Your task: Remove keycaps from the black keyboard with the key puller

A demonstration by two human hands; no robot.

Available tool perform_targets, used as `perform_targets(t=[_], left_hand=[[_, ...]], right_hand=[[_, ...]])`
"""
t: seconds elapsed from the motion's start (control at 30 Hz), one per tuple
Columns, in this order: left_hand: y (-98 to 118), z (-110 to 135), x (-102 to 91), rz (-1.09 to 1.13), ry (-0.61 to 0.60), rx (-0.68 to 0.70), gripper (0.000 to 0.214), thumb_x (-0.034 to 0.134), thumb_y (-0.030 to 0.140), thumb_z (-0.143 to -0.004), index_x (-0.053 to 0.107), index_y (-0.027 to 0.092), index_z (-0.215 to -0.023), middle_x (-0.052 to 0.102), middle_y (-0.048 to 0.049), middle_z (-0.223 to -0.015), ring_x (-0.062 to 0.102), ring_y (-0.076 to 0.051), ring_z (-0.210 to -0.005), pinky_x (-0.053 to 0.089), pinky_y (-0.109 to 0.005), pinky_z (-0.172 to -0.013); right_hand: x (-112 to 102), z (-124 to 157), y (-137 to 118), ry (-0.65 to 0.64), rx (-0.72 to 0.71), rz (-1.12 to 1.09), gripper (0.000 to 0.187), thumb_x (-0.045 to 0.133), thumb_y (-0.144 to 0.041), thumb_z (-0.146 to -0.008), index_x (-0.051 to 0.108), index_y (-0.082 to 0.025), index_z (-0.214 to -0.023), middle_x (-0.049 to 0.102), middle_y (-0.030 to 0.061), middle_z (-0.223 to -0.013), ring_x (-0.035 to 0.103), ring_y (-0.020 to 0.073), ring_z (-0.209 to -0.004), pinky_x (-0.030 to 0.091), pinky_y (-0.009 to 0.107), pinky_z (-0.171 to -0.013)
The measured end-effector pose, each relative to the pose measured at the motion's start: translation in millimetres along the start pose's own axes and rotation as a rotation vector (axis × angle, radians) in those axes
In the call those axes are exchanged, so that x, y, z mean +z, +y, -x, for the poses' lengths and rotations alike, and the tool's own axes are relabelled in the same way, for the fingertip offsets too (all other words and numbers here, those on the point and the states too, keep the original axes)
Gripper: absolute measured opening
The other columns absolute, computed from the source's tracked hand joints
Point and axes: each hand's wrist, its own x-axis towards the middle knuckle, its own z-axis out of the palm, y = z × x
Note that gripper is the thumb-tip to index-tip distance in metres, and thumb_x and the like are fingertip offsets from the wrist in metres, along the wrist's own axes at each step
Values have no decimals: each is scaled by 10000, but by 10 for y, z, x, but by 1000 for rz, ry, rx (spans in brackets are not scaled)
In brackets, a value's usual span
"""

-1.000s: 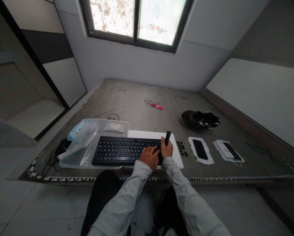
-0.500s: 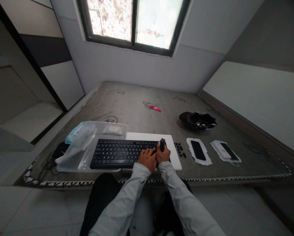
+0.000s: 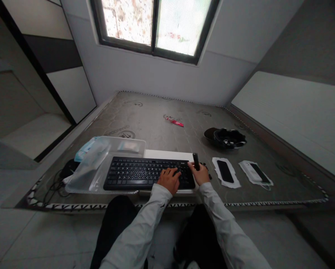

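A black keyboard (image 3: 133,173) lies across a white sheet and a clear plastic sleeve. My left hand (image 3: 169,180) rests over its right part, fingers stretched and a little apart on the keys, holding nothing that shows. My right hand (image 3: 201,174) is at the keyboard's right end, closed around a black stick-like tool (image 3: 195,161) that stands up out of the fist. The tool's lower end is hidden by the fingers. Small black keycaps (image 3: 210,176) lie on the mattress just beyond the right hand, partly covered by it.
A phone on white wrapping (image 3: 225,172) and a second wrapped device with a white block (image 3: 255,172) lie at right. Behind them sits a black cap (image 3: 226,138). A red wrapper (image 3: 175,121) lies farther back. Black cables (image 3: 53,190) are at the left edge of the mattress (image 3: 150,108).
My right hand has moved right with the black tool, from beside my left hand to the keyboard's right end. My left hand stays nearly in place, its fingers more spread.
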Motion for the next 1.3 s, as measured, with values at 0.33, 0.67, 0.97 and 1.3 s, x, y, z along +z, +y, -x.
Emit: perform_targets(t=[0.33, 0.67, 0.97, 1.3], left_hand=[[-2, -2, 9, -31, -2, 7, 356, 509, 221, -818, 573, 254, -1167, 554, -45, -1274, 476, -250, -1105, 381, -442, -905], [-2, -18, 25, -49, 1, 15, 362, 504, 213, -822, 567, 254, -1177, 556, -46, -1273, 481, -245, -1110, 380, -434, -903], [8, -15, 10, -53, 2, 15, 365, 511, 215, -821, 573, 249, -1179, 551, -45, -1283, 482, -247, -1105, 383, -431, -900], [-1, -14, 29, -42, 12, 18, 351, 508, 209, -831, 585, 266, -1170, 557, -45, -1276, 491, -235, -1099, 392, -425, -897]], right_hand=[[-53, 240, 308, -147, -97, 328, 193, 734, -431, -637, 742, -253, -710, 696, 24, -664, 620, 226, -662, 418, 311, -649], [-181, 87, 260, -371, -320, 605, 172, 658, -383, -756, 715, -276, -878, 699, 23, -878, 630, 203, -823, 437, 295, -742], [-169, -8, 198, -459, -409, 750, 232, 559, -444, -841, 688, -272, -928, 688, 27, -930, 636, 193, -851, 446, 281, -728], [-775, -330, 533, -107, -363, 714, 371, 555, -548, -796, 701, -236, -935, 696, 60, -916, 640, 223, -838, 446, 302, -738]])
